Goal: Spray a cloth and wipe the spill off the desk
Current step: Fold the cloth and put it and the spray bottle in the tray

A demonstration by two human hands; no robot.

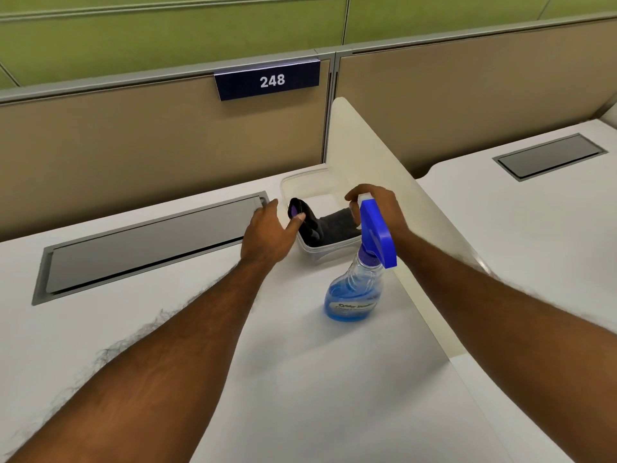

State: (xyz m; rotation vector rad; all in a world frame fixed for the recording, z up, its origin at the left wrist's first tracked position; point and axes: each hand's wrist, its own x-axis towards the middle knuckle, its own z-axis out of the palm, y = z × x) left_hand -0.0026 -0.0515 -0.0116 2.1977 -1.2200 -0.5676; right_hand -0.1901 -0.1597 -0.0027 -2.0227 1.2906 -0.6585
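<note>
A clear plastic container (302, 179) stands on the white desk (300, 379) against the side divider. Inside lie a rolled black cloth with a purple patch (309, 227) and a grey cloth (337, 225). My left hand (263, 235) is at the container's left rim, fingers spread, thumb tip resting on the black cloth. My right hand (380, 202) arches over the container's right side, its finger and thumb tips close together just above the grey cloth's raised end. A spray bottle (354, 295) of blue liquid with a blue trigger head stands upright in front of that hand and hides part of it.
A long grey cable hatch (150, 248) is set into the desk to the left. Beige partition walls with a sign reading 248 (271, 81) close the back. A cream side divider (367, 155) runs along the right, with a neighbouring desk (534, 235) beyond it.
</note>
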